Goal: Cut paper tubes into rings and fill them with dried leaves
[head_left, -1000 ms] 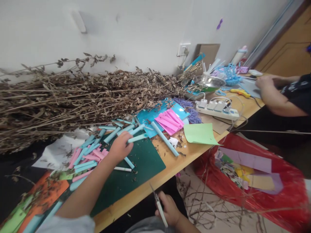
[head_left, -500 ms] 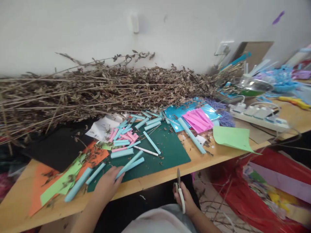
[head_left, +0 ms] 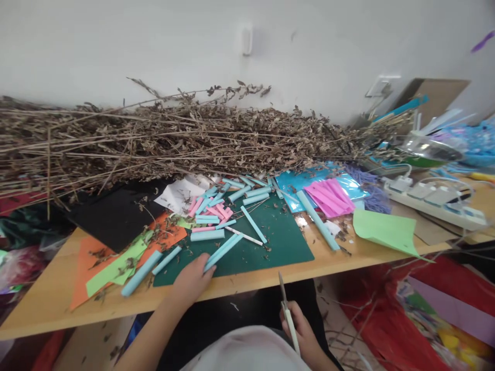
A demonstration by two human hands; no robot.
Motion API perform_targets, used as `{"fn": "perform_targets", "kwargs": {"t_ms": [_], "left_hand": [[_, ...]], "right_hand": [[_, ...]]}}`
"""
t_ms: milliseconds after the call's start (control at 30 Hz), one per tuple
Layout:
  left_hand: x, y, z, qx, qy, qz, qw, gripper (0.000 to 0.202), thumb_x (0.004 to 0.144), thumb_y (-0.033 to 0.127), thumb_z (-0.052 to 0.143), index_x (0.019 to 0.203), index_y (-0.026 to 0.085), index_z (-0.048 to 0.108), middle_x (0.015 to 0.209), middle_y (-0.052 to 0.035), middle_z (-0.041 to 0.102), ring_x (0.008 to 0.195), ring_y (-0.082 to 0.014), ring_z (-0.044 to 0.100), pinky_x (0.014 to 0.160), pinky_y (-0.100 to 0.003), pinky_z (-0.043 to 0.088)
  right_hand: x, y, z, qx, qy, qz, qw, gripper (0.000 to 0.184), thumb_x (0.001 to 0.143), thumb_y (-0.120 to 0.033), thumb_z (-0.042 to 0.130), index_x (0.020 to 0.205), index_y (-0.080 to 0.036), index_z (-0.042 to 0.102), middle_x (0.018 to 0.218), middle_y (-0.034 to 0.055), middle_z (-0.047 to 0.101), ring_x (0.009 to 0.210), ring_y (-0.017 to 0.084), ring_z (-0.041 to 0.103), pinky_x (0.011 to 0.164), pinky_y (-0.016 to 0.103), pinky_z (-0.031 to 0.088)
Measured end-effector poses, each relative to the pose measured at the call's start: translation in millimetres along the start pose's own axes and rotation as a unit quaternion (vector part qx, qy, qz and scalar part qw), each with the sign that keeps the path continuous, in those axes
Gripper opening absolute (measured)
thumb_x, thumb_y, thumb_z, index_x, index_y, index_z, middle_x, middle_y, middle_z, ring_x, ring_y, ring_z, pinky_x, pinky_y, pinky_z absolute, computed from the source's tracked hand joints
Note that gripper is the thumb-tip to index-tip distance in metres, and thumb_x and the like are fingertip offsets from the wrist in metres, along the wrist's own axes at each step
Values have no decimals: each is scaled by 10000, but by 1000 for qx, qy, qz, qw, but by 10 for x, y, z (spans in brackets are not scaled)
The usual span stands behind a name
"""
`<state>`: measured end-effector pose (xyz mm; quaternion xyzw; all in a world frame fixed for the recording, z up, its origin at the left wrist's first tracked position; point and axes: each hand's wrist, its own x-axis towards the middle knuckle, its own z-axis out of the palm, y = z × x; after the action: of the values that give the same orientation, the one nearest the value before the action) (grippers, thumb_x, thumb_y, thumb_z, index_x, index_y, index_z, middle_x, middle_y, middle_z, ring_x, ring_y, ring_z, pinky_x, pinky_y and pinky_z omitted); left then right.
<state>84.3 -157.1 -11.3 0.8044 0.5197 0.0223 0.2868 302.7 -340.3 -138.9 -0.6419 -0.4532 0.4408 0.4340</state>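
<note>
My left hand (head_left: 195,278) is closed round the near end of two light-blue paper rolls (head_left: 223,251), which lie side by side over the front of the green cutting mat (head_left: 284,242). Scissors (head_left: 287,312) with white handles sit in my right hand (head_left: 300,330), below the table's front edge, their blades pointing up and away from me. Beyond my left hand is a pile of short blue and pink paper rolls (head_left: 208,235). Two more blue rolls, one thick (head_left: 142,273) and one thinner (head_left: 166,259), lie to its left.
Dried leafy stalks (head_left: 216,139) stretch along the wall. Right of the mat are a long blue roll (head_left: 317,220), pink paper strips (head_left: 330,197), a green sheet (head_left: 384,230) and a power strip (head_left: 435,201). Black paper (head_left: 116,216) and orange paper (head_left: 83,260) lie left.
The camera view has swung left, so the table appears further right. My left hand's two rolls now lie closer together. The scissors stay in my right hand, turned more edge-on.
</note>
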Motion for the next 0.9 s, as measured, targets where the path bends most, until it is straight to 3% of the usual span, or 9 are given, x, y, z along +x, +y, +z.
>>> {"fn": "perform_targets", "kwargs": {"t_ms": [67,133,233,400,533,633,900], "left_hand": [[-61,121,84,-184,-36,-4,982,215,772,387,373,757,176,409,617,16,453,561,-120,474,542,-234,368],[-113,260,204,-350,-80,-28,933,252,760,430,368,762,179,374,553,53,386,434,-73,392,428,-192,304],[-161,427,360,-465,-126,-74,873,259,723,422,430,741,175,351,487,83,339,351,-35,285,351,-163,202],[-195,483,425,-479,-194,-102,850,247,656,343,538,726,157,391,460,76,400,343,-35,358,327,-143,255],[-228,438,421,-490,-278,-98,821,296,645,386,556,742,135,434,522,24,512,414,-78,501,392,-172,371],[-251,388,429,-478,-339,-86,806,333,630,422,571,725,128,445,571,-18,571,479,-104,554,423,-177,389],[-262,258,427,-429,-414,-102,796,373,611,487,548,606,127,452,416,6,522,290,-81,449,299,-169,327]], "right_hand": [[-24,-146,29,2,-39,5,999,327,704,-450,471,908,-202,415,740,3,450,656,140,427,614,272,375],[-28,-329,33,-18,-86,14,996,377,692,-426,492,985,-208,398,788,11,460,706,151,432,655,283,372],[-12,-594,-9,-52,-157,31,986,339,688,-364,512,972,-208,415,807,11,466,743,159,424,692,289,358],[65,-828,-81,-52,-212,43,975,173,745,-308,458,865,-197,400,749,-15,423,684,127,378,642,245,344],[158,-922,-87,-50,-260,31,964,218,739,-369,469,800,-189,361,722,-25,388,645,116,331,594,233,318],[204,-987,-89,-37,-286,29,957,257,739,-413,456,782,-188,339,704,-32,359,625,111,302,573,229,307],[172,-981,-118,-91,-292,64,950,200,718,-336,493,760,-194,359,680,-36,387,621,114,323,563,221,301]]}}
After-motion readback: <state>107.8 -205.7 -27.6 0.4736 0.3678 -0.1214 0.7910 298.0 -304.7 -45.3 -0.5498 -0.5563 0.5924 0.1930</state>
